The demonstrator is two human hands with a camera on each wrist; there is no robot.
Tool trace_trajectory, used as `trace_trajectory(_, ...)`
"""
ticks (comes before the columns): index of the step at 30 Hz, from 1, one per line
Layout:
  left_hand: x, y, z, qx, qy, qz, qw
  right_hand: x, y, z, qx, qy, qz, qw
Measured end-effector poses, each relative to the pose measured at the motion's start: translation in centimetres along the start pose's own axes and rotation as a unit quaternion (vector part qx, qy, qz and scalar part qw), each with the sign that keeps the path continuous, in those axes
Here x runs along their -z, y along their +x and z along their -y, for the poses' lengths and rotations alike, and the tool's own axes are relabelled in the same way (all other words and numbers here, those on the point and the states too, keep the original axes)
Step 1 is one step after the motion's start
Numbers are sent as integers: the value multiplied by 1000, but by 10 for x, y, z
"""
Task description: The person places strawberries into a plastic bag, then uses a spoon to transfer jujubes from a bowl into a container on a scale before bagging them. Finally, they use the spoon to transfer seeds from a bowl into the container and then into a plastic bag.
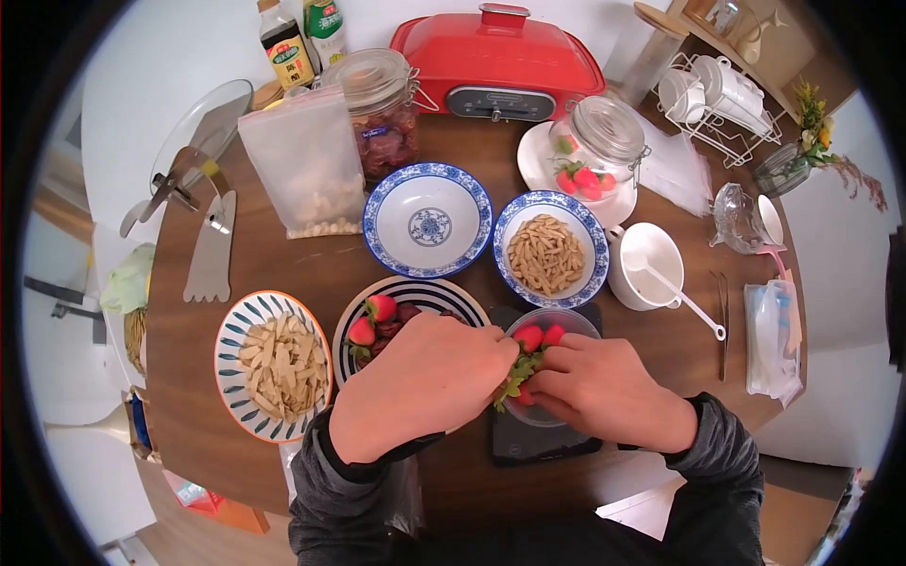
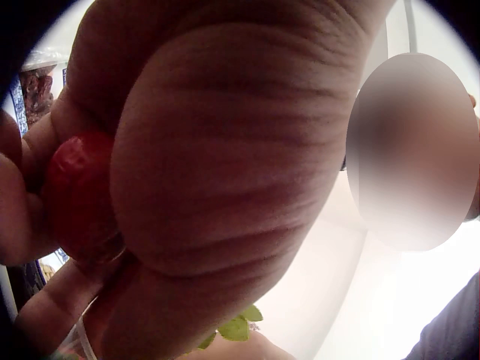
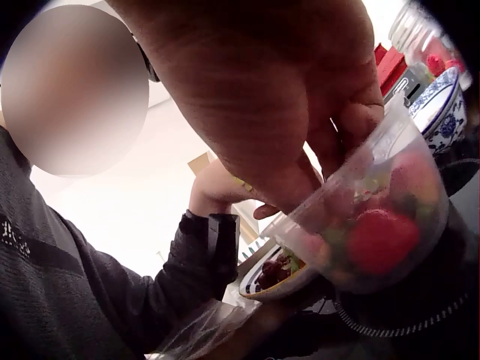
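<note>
My left hand [image 1: 415, 377] is over the striped plate [image 1: 351, 311], its fingertips at the left rim of a clear plastic bowl [image 1: 587, 325]. A red strawberry [image 2: 81, 195] sits in the curled fingers of that hand in the left wrist view. My right hand [image 1: 604, 387] reaches into the bowl, thumb and fingers around a strawberry [image 1: 525, 396] beside green leaves [image 1: 514, 377]. More strawberries [image 1: 528, 337] lie in the bowl, one red through its wall in the right wrist view. The bowl stands on a black scale [image 1: 528, 453].
Two strawberries [image 1: 361, 330] and dark dried dates lie on the striped plate. Around stand a bowl of pale slices [image 1: 283, 363], a blue-and-white bowl [image 1: 425, 226], another with pale pieces [image 1: 547, 255], a white cup [image 1: 646, 269], a strawberry jar [image 1: 604, 141] and a red cooker [image 1: 500, 57].
</note>
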State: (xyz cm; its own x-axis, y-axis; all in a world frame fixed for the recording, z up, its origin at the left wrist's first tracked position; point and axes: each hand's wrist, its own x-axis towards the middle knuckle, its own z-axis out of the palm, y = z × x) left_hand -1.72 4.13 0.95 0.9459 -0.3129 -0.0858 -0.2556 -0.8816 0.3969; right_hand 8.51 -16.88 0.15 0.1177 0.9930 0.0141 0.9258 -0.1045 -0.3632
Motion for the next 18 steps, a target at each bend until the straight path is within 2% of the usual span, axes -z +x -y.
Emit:
trace_trajectory(4,-2,0,1,-10,6,-15,1000,16,-6,-1,-25,55,-36,998)
trace_trajectory(6,-2,0,1,-9,6,-12,1000,23,-12,-3,-93,145,-28,985)
trace_trajectory(9,-3,0,2,-8,6,-10,1000,30,-18,-5,-136,194,-35,971)
trace_trajectory(13,0,0,0,-3,3,2,1000,28,-19,-9,-136,197,2,971)
trace_trajectory(15,-1,0,0,-4,2,-1,1000,24,-18,-9,-64,93,7,994)
trace_trajectory(16,-1,0,0,-6,2,-4,1000,23,-17,-10,-63,93,7,994)
trace_trajectory(18,0,0,0,-3,1,0,1000,22,-16,-10,-10,-27,23,999)
